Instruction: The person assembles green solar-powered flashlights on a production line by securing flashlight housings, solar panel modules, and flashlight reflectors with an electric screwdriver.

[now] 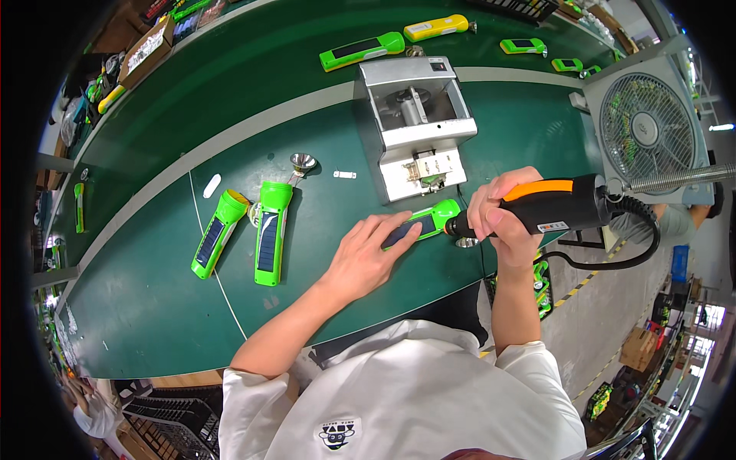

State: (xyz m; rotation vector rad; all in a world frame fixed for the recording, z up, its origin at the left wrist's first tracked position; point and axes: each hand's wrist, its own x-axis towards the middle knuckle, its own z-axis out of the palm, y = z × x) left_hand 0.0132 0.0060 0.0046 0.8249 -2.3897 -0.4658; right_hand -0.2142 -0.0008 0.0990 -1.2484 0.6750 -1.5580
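My left hand (362, 259) lies over a green flashlight (438, 218) with a dark solar panel and presses it to the green table. A black electric screwdriver (553, 205) with an orange strip is in my right hand (502, 211), fingers wrapped round its front part. The screwdriver's tip meets the flashlight's head end; the exact contact point is too small to make out. Beside that end sits a shiny reflector (466, 242). To the left lie two more green flashlights, a shorter one (218, 236) and a longer one (271, 234), with a loose reflector (303, 162) above the longer one.
Beyond my hands stands a silver screw feeder (418, 126). A large fan (648, 126) is at the right. Several flashlights, one yellow (435, 27), lie along the far strip. A small metal plate (345, 175) and a white oval piece (212, 185) rest on the table.
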